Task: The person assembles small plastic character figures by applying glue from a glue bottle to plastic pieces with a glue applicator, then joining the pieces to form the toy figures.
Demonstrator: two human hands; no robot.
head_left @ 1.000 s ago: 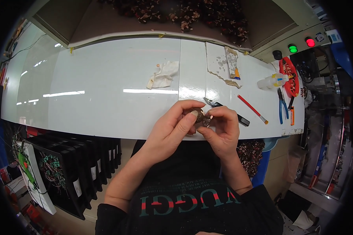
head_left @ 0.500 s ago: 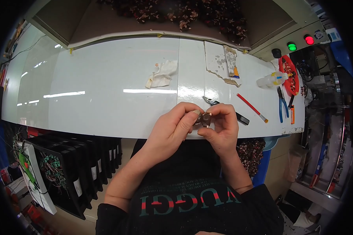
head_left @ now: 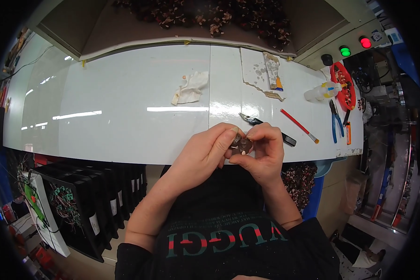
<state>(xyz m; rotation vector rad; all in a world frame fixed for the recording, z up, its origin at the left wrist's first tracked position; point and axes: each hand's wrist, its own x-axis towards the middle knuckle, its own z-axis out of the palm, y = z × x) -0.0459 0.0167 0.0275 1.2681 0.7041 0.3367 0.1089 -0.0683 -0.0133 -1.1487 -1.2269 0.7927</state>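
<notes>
Near the table's front edge, both hands meet on a small dark brown piece with pale bits (head_left: 243, 145), like a little moulded figure; fingers cover much of it. My left hand (head_left: 201, 151) pinches its left side between thumb and forefinger. On the other side my right hand (head_left: 267, 151) grips it, forefinger above and thumb below. Just beyond the fingers lies a utility knife (head_left: 289, 139) with a black handle, its middle partly hidden behind my right hand. A red-handled brush (head_left: 297, 123) rests to the right of it.
Further right are blue-handled pliers (head_left: 334, 122), a clear bottle (head_left: 318, 92) and a red tray (head_left: 352, 99) of small parts. Crumpled tissue (head_left: 192, 87) and torn cardboard (head_left: 255, 72) lie beyond. A box-like booth (head_left: 102, 37) holds piled brown pieces. Black trays (head_left: 81, 219) stand lower left.
The brown piece has turned between my fingers and shows a broader dark face. My right thumb has shifted slightly left and down. The view has moved a little.
</notes>
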